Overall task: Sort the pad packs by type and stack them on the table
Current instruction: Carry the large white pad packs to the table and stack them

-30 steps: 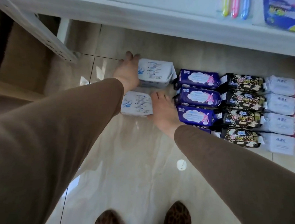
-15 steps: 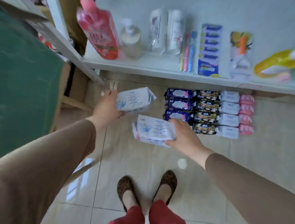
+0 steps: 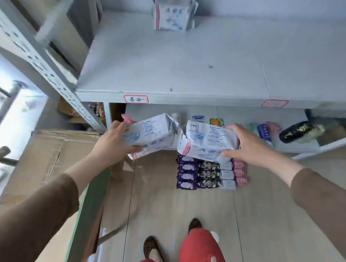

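My left hand [image 3: 114, 144] grips a white pad pack with blue print [image 3: 150, 133], tilted, at chest height in front of the grey shelf [image 3: 181, 67]. My right hand [image 3: 245, 146] holds a second white pack of the same kind [image 3: 205, 140] beside it; the two packs nearly touch. Far below on the floor lie rows of packs: purple [image 3: 187, 172], black [image 3: 209, 173], white [image 3: 227, 174] and pink [image 3: 239, 172]. At the back of the grey shelf stands a stack of white packs [image 3: 172, 14].
The shelf's front edge carries a red-bordered label [image 3: 136, 99]. A lower shelf [image 3: 298, 146] holds small goods and a dark bottle [image 3: 295, 131]. A cardboard box [image 3: 48, 155] sits at my left beside a slotted metal upright [image 3: 52, 70]. My feet [image 3: 153, 250] stand on the tiled floor.
I have stood up from the floor. Both hands have lifted the two white packs from beside the purple row up to the level of the grey shelf.
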Tool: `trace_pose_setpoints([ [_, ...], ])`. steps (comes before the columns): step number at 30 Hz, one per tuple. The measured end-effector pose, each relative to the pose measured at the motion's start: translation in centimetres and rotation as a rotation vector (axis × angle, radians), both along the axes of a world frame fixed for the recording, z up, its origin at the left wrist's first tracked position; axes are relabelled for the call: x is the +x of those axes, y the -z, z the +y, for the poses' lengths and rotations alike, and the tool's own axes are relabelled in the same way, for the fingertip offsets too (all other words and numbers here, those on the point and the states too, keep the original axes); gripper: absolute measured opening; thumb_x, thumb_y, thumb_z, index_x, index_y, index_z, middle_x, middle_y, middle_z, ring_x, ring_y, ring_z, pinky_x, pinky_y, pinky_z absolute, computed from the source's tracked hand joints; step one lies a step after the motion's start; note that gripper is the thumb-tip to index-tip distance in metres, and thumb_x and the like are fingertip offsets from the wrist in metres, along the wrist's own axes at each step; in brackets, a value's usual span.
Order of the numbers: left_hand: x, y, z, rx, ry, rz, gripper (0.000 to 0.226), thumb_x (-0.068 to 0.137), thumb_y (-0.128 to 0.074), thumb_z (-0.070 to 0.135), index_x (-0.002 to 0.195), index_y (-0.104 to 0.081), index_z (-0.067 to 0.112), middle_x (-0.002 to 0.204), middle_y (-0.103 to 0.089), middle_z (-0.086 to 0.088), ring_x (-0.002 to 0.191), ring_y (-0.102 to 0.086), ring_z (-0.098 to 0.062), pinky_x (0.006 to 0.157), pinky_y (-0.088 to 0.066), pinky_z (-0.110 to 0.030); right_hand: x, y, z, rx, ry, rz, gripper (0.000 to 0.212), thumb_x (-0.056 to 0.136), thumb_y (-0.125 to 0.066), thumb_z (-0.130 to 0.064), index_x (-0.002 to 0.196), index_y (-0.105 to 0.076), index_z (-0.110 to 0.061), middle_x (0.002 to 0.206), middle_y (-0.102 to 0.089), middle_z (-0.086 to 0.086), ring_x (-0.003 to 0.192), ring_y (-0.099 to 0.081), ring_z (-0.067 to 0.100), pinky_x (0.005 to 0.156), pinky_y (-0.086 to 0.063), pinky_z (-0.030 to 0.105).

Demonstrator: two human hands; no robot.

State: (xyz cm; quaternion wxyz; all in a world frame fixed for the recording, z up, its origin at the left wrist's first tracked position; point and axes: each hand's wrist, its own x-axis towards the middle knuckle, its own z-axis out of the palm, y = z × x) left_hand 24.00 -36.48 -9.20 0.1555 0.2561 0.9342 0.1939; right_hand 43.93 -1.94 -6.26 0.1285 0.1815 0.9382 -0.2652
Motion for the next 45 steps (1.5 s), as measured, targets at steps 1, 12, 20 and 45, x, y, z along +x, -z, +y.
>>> trace_pose_setpoints([
  [1,-0.5,-1.7,0.6,0.003,0.011,0.017,0.082,0.069,-0.081,0.055,0.133,-0.042,0.022,0.113,-0.042,0.003,0.100,-0.053,-0.025,0.081,-0.047,-0.041,-0.4,-1.7,0.8,0.010,0.003,0.034,0.089,0.075,-0.081,-0.053,0.145,-0.035,-0.026,0.148,-0.043,-0.004,0.131,-0.046,0.016,0.098,-0.038,0.031],
  [12,-11.4,-10.8,11.4,0.120,0.014,0.179,0.083,0.064,-0.085,0.054,0.131,-0.049,0.021,0.111,-0.044,0.009,0.099,-0.054,-0.021,0.085,-0.048,-0.042,-8.2,-8.6,11.6,0.063,-0.031,0.235,0.074,0.075,-0.081,-0.051,0.134,-0.044,-0.026,0.120,-0.051,-0.008,0.103,-0.050,0.012,0.079,-0.036,0.028],
  [20,-21.5,-10.8,19.1,0.121,-0.009,0.202,0.081,0.066,-0.088,0.041,0.132,-0.047,0.018,0.116,-0.047,0.003,0.104,-0.054,-0.023,0.089,-0.049,-0.042,-15.8,-8.3,15.4,0.042,0.003,0.274,0.070,0.073,-0.083,-0.049,0.129,-0.047,-0.028,0.117,-0.054,-0.006,0.096,-0.052,0.012,0.075,-0.037,0.029],
  [45,-36.0,-6.1,24.0,0.269,0.020,0.134,0.087,0.078,-0.082,0.034,0.149,-0.033,0.028,0.149,-0.027,-0.005,0.115,-0.056,-0.025,0.098,-0.052,-0.041,-33.9,-4.8,9.6,-0.055,-0.042,0.321,0.073,0.075,-0.082,-0.037,0.136,-0.043,-0.028,0.128,-0.049,-0.004,0.116,-0.044,0.016,0.090,-0.041,0.033],
])
